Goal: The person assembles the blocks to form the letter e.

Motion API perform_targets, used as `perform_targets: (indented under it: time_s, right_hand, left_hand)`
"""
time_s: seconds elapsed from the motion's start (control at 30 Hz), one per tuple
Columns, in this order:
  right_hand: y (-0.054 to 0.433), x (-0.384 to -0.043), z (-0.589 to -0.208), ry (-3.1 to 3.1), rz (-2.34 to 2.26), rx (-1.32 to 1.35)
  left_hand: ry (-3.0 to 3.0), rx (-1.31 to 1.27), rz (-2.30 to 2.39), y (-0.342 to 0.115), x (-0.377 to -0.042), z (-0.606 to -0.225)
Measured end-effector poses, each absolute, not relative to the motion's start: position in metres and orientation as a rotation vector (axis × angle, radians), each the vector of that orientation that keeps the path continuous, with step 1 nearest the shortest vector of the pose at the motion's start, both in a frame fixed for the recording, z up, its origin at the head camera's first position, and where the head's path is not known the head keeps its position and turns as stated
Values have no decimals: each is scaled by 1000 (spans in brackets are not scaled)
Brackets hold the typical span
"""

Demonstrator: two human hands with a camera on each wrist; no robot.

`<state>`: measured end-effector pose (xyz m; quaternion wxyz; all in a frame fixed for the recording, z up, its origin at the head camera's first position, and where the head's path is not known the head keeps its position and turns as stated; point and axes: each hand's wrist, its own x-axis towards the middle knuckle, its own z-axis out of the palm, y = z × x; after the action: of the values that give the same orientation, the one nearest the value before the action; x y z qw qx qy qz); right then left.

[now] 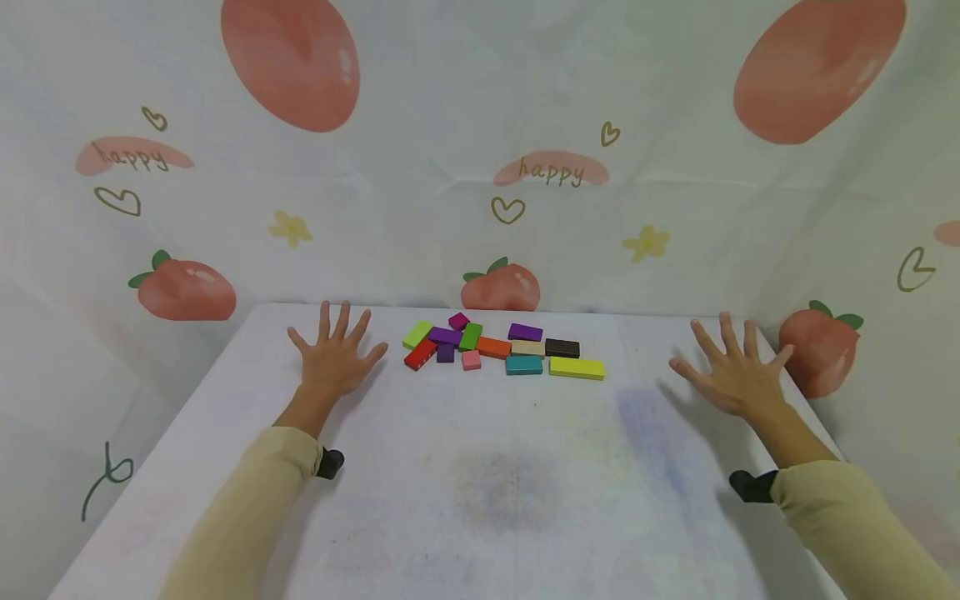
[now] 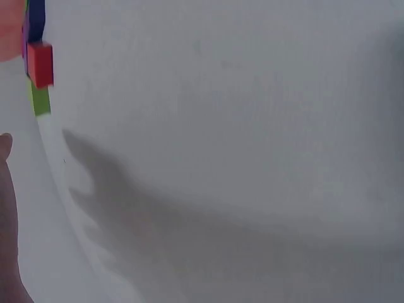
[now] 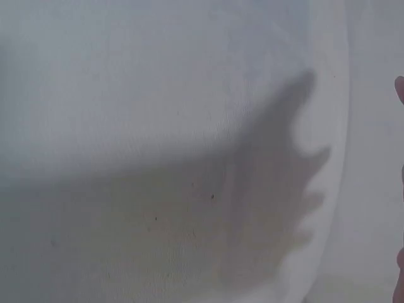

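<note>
My left hand [image 1: 334,360] is held over the left part of the white table with its fingers spread and nothing in its grasp. Just right of it lies a group of coloured blocks: a red block [image 1: 421,354], a lime block [image 1: 417,334], a green block [image 1: 471,337], an orange block [image 1: 493,347], a teal block [image 1: 524,365], a black block [image 1: 562,348] and a long yellow block [image 1: 577,368] among them. On the other side, my right hand [image 1: 738,379] also has spread fingers and holds nothing. Only slivers of each hand show in the wrist views.
The white table [image 1: 510,550] carries faint stains. Behind it hangs a pale cloth [image 1: 420,108] printed with peaches, hearts and the word happy. Shadows of both hands fall on the tabletop. A dark strap [image 1: 753,486] shows at the right sleeve.
</note>
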<state>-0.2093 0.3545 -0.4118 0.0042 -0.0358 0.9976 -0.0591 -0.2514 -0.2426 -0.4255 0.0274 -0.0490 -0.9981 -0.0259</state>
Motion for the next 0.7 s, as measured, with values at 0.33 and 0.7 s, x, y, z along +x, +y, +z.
perform_targets:
  time_s: [0.33, 0.7]
  right_hand:
    - [331, -210, -410, 3088, -221, -160]
    - [309, -211, -418, 3083, -242, -281]
  left_hand:
    - [-3052, -281, -16, -204, -255, -433]
    - [-3030, -420, -66, -167, -250, -435]
